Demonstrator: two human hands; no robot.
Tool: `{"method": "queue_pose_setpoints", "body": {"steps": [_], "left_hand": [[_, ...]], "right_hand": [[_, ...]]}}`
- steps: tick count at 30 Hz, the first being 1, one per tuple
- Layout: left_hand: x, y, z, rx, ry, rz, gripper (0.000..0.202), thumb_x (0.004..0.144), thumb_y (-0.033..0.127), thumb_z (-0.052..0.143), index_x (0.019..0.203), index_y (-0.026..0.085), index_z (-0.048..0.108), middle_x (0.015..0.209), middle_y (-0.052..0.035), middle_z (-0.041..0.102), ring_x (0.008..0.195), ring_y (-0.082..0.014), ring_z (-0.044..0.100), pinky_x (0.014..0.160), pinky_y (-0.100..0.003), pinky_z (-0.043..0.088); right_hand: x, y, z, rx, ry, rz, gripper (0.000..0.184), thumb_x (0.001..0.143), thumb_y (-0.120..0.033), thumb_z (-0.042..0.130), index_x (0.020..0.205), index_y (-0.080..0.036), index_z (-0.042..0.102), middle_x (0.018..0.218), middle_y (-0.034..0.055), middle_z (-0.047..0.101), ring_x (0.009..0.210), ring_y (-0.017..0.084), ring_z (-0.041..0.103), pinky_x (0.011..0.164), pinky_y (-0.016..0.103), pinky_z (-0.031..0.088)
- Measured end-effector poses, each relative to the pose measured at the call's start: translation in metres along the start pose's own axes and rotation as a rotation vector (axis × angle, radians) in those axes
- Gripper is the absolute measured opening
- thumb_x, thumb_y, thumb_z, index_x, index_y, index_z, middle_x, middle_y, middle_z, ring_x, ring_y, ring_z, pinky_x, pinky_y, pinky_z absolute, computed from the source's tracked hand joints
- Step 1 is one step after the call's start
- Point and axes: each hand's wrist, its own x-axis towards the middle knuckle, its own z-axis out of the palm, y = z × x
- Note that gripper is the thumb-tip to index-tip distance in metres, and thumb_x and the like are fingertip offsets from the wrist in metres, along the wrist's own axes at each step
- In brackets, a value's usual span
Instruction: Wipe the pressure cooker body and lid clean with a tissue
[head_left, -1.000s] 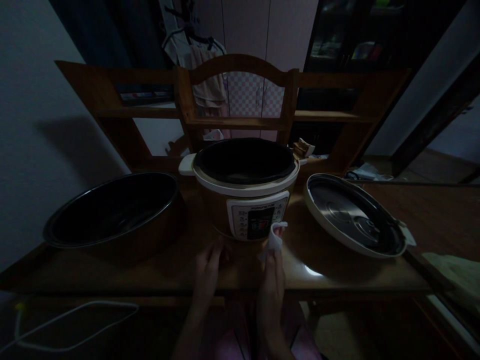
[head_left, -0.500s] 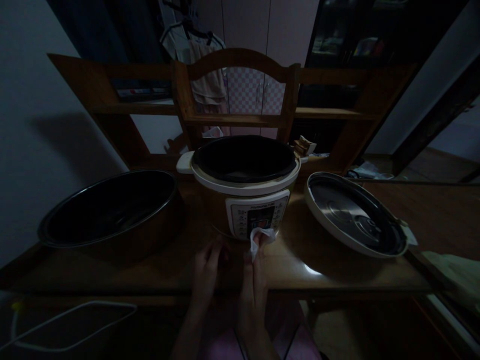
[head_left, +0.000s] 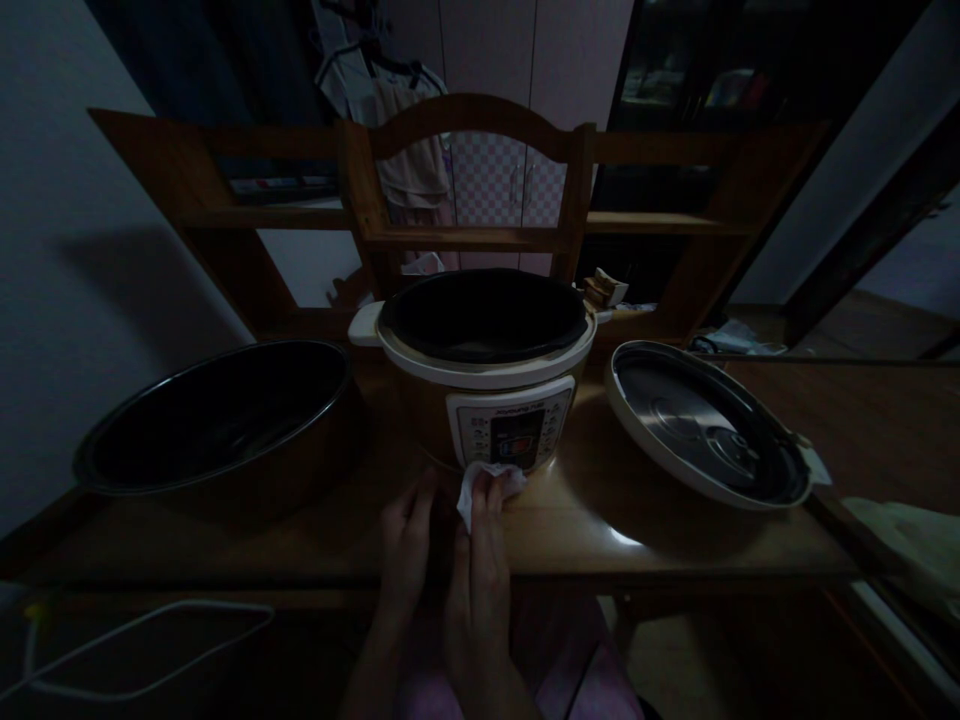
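Observation:
In front of me an electric pressure cooker (head_left: 427,400) stands without its lid, its white control panel (head_left: 466,425) facing me. My right hand (head_left: 480,560) pinches a crumpled white tissue (head_left: 474,490) and presses it against the panel's lower edge, near the tabletop. Beside it, my left hand (head_left: 405,535) hovers by the cooker's lower left front, fingers loosely bent and apart; shadow covers their tips, and I see nothing in them. A dark inner pot (head_left: 330,430) sits to the left. On the right rests the round lid (head_left: 679,425), underside up.
Everything stands on a glossy wooden table (head_left: 570,540) with a wooden shelf frame (head_left: 465,238) behind. A small box (head_left: 604,288) is at the back right. A white cable-like loop (head_left: 150,610) is at the lower left, and pale cloth (head_left: 907,550) at the right.
My right hand has moved left and slightly down with the tissue, from the panel's lower middle to its lower left edge. My left hand has shifted only slightly.

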Motion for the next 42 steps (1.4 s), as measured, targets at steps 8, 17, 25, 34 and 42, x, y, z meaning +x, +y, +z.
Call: {"method": "queue_pose_setpoints", "body": {"steps": [8, 17, 25, 34, 42], "left_hand": [[-0.005, 0.006, 0.003, -0.088, 0.237, 0.013, 0.032, 0.091, 0.046, 0.060, 0.076, 0.017, 0.064, 0.071, 0.0016, 0.062, 0.068, -0.0142, 0.053, 0.066, -0.024, 0.044], [-0.017, 0.088, 0.017, 0.238, 0.426, 0.852, 0.016, 0.098, 0.027, 0.051, 0.100, 0.019, 0.064, 0.101, -0.0056, 0.063, 0.104, -0.0205, 0.060, 0.100, -0.037, 0.046], [0.041, 0.186, 0.071, 0.878, 0.315, 1.117, 0.039, 0.104, 0.038, 0.038, 0.097, 0.013, 0.068, 0.102, -0.0125, 0.068, 0.107, -0.0278, 0.061, 0.096, -0.042, 0.043], [0.043, 0.194, 0.113, 1.110, 0.205, 1.019, 0.080, 0.105, 0.056, 0.017, 0.079, 0.009, 0.077, 0.075, -0.0183, 0.072, 0.071, -0.0267, 0.069, 0.064, -0.036, 0.037], [0.040, 0.180, 0.119, 1.104, 0.166, 1.061, 0.078, 0.104, 0.058, 0.019, 0.077, 0.010, 0.074, 0.070, -0.0173, 0.071, 0.066, -0.0240, 0.068, 0.062, -0.034, 0.035]], "right_hand": [[-0.005, 0.003, 0.001, 0.022, -0.100, -0.096, 0.055, 0.109, -0.023, 0.029, 0.163, -0.024, 0.018, 0.169, 0.0052, 0.009, 0.156, 0.025, 0.004, 0.127, 0.054, 0.014], [-0.018, -0.008, -0.065, 0.351, -0.193, 0.311, 0.042, 0.100, -0.048, 0.057, 0.134, -0.027, 0.067, 0.143, 0.0044, 0.060, 0.138, 0.027, 0.051, 0.117, 0.044, 0.039], [-0.041, 0.034, -0.131, 0.180, 0.284, 0.327, 0.044, 0.079, -0.061, 0.075, 0.105, -0.025, 0.081, 0.120, 0.0078, 0.073, 0.120, 0.034, 0.063, 0.110, 0.050, 0.045], [-0.051, 0.090, -0.175, 0.079, 0.206, 0.219, 0.050, 0.072, -0.072, 0.073, 0.097, -0.030, 0.083, 0.118, 0.0130, 0.073, 0.114, 0.040, 0.064, 0.106, 0.061, 0.044], [-0.054, 0.078, -0.165, 0.147, 0.275, 0.381, 0.059, 0.069, -0.076, 0.072, 0.096, -0.025, 0.083, 0.120, 0.0129, 0.072, 0.120, 0.040, 0.061, 0.104, 0.055, 0.048]]}}
